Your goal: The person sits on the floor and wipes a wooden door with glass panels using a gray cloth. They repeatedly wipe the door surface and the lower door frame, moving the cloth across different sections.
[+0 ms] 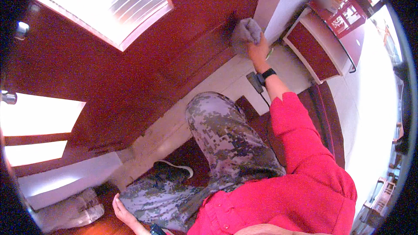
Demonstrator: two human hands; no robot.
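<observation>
My right hand [259, 52] is stretched out ahead and grips a bunched grey cloth [247, 32]. The cloth lies at the lower edge of a dark red wooden door or panel [140, 71], close to a pale wall corner. A black wristband with a small dark device and a cable is on that wrist. My left hand [123, 209] hangs beside my camouflage-clad knee at the lower left, fingers loosely extended, with nothing visible in it.
A red and white cabinet [313, 50] stands at the upper right. A dark red platform [302, 120] lies beside my legs. Bright glass panes [36, 114] are set in the red wood. A clear plastic-like bag [73, 210] is at the lower left.
</observation>
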